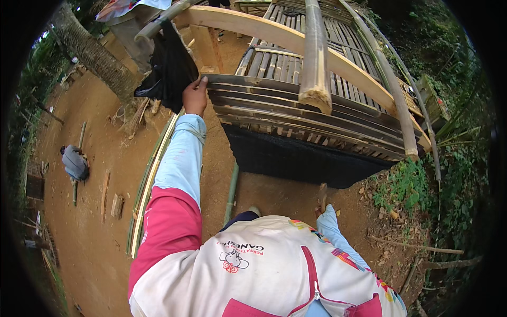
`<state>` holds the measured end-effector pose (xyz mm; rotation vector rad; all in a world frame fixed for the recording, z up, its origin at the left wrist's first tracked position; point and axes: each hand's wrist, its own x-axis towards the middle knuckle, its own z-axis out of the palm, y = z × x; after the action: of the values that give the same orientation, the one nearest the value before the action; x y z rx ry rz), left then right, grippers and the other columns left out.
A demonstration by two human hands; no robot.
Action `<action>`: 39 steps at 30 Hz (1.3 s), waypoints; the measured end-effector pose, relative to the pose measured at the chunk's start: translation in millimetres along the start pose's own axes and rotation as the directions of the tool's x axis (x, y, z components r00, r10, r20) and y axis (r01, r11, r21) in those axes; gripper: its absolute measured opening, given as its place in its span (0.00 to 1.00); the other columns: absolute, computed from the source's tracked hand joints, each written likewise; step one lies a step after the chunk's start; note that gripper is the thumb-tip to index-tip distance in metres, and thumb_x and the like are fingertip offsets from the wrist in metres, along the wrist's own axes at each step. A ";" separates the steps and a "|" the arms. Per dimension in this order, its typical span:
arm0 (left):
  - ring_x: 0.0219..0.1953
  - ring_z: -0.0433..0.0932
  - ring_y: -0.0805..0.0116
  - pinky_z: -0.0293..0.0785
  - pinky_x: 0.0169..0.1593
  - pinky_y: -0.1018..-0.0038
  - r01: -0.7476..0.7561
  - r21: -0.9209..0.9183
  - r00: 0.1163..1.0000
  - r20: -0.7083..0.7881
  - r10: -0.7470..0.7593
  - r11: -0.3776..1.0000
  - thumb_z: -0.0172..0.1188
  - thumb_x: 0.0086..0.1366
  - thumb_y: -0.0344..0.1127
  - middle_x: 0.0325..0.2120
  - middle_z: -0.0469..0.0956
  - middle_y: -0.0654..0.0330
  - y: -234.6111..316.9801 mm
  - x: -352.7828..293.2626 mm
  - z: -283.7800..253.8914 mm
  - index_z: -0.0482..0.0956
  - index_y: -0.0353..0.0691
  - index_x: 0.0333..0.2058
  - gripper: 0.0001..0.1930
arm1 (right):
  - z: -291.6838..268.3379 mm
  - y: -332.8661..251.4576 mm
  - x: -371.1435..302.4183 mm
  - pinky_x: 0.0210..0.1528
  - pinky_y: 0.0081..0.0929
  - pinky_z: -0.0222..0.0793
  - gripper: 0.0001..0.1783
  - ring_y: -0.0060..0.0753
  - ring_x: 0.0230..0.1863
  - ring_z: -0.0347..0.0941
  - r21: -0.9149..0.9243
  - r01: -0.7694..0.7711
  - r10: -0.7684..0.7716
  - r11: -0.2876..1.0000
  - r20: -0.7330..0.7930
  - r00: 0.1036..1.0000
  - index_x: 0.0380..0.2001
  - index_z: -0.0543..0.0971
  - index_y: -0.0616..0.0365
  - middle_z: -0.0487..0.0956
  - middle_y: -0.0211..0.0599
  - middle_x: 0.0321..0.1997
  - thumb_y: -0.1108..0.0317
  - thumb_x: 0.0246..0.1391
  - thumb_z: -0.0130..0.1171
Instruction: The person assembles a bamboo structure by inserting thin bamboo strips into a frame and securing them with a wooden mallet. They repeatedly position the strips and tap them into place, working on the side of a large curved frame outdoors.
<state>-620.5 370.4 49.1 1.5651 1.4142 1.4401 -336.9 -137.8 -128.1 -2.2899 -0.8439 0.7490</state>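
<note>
I see the left hand [195,98] between ten and eleven o'clock, thumb and fingers pinching the left end of a long dark slat [248,81]. This slat runs from there past twelve toward two o'clock, the top one in a row of slats [253,101]. A black sheet [301,158] hangs below them, toward three o'clock. Some black cloth [171,68] is just beside the left hand.

The right hand [319,212] is at four o'clock, well apart from the left. It seems wrapped round a short wooden handle [323,195], but the blue sleeve [338,232] hides much of it, so I can't tell what tool it is.

I think the slat is light, hard and a bit bendy. It looks smooth, so it may slip, and its thin edge could scratch. I'd hold it flat by that left end, because a thick pole [315,58] at one o'clock blocks the middle.
</note>
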 end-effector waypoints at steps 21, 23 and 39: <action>0.36 0.77 0.70 0.71 0.42 0.74 -0.143 -0.122 0.982 0.108 0.157 0.982 0.58 0.67 0.44 0.36 0.81 0.54 1.9 2.5 -2.1 0.77 0.26 0.47 0.22 | 47.3 -131.4 -8.8 0.43 0.35 0.72 0.20 0.47 0.41 0.77 -0.001 0.220 -0.219 0.976 0.061 0.974 0.43 0.78 0.56 0.80 0.46 0.38 0.69 0.43 0.68; 0.39 0.77 0.68 0.71 0.45 0.73 -0.049 -0.133 0.985 0.158 0.070 0.990 0.56 0.68 0.43 0.40 0.80 0.52 15.8 -12.2 2.9 0.75 0.26 0.49 0.22 | 50.4 -191.6 8.1 0.45 0.31 0.71 0.20 0.45 0.41 0.76 0.088 0.365 -0.362 0.927 -0.041 0.931 0.42 0.78 0.55 0.78 0.44 0.39 0.72 0.41 0.67; 0.32 0.74 0.65 0.71 0.37 0.70 0.036 -0.340 0.978 0.207 0.038 0.940 0.56 0.68 0.35 0.31 0.75 0.53 13.6 -8.6 3.3 0.68 0.31 0.52 0.18 | 133.9 -464.7 118.9 0.39 0.26 0.69 0.23 0.26 0.36 0.74 0.380 0.552 -0.246 0.742 -0.612 0.752 0.43 0.75 0.64 0.81 0.44 0.35 0.68 0.45 0.71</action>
<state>-612.0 359.5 57.9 1.4428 0.9787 1.3869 -526.4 282.5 60.2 -1.5688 -0.7191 0.0935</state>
